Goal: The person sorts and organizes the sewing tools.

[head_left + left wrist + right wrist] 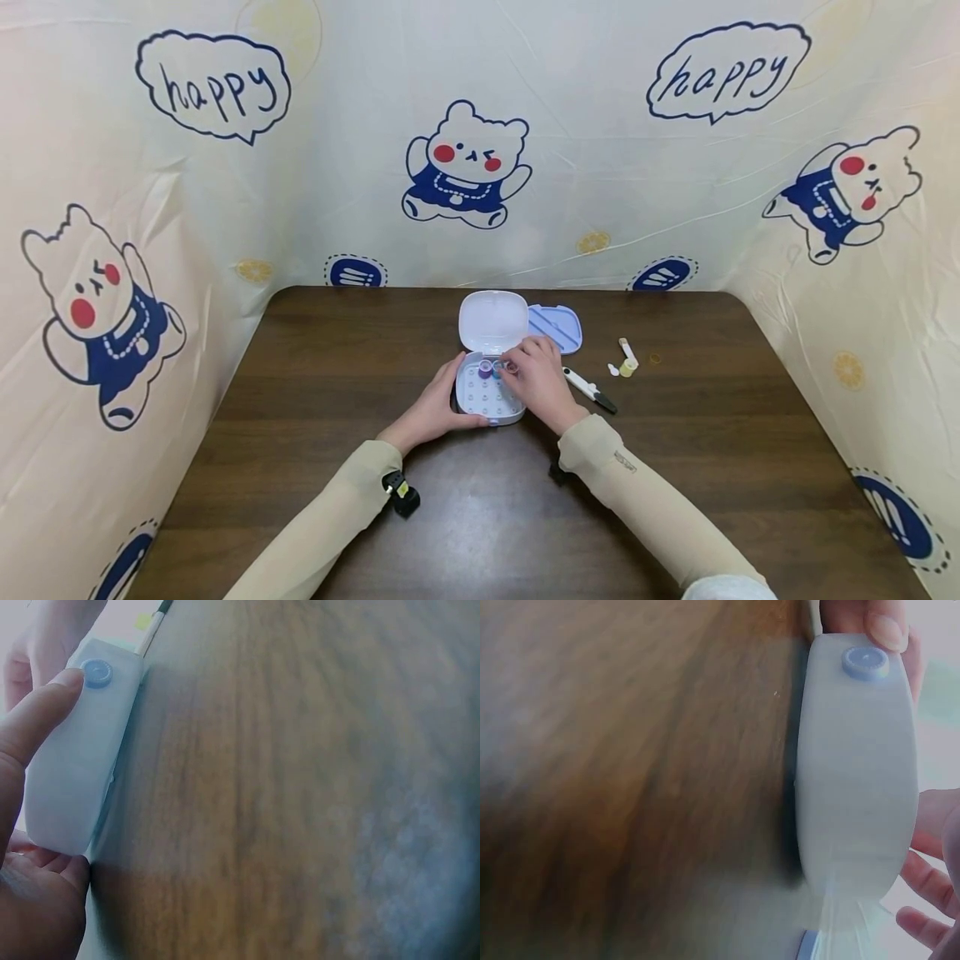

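White inside and out, the case (476, 400) lies open, the left hand's (431, 408) fingers clamped round its left side; a purple spool (486, 369) sits inside, the right hand (542, 377) just beside (whether its fingers pinch anything, I cannot tell).

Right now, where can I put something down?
The table is bare left of the left hand, and between the sleeves. It's crowded right of the open box: right hand, blue panel, black-ended stick, yellow piece.
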Demonstrator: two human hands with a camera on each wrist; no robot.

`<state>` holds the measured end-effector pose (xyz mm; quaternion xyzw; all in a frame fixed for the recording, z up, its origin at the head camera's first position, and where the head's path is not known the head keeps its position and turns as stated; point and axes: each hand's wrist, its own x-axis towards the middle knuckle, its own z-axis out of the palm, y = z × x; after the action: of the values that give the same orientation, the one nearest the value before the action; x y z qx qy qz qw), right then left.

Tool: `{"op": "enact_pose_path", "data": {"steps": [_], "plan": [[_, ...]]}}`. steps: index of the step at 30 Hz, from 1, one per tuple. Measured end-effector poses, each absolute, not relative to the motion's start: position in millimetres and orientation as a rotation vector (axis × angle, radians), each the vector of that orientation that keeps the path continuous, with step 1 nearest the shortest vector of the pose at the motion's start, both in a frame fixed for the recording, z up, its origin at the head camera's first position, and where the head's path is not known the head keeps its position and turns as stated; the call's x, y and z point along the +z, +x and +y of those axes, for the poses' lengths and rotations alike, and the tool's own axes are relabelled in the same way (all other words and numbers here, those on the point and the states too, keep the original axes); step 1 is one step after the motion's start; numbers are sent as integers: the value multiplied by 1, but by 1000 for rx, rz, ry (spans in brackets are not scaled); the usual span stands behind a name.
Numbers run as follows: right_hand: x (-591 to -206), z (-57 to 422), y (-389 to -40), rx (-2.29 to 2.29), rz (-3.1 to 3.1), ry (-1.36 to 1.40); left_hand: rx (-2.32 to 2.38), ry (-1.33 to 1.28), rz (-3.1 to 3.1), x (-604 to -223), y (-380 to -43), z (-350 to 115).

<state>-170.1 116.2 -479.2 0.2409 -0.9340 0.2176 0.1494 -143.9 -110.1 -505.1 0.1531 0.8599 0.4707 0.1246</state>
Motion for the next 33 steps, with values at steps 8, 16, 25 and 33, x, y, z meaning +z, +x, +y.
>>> {"op": "enact_pose_path", "data": {"steps": [8,16,25,33], "plan": [[-483,126,-164,666,-2635,710,1368,455,2501,-506,-145,-111],[-483,140,-159,700,-2608,699,1352,456,2508,-507,-145,-112],[-481,159,-155,646,-2657,634,1365,440,2494,-504,-144,-112],[-482,173,-152,669,-2691,583,1350,429,2496,-504,-144,-111]]}}
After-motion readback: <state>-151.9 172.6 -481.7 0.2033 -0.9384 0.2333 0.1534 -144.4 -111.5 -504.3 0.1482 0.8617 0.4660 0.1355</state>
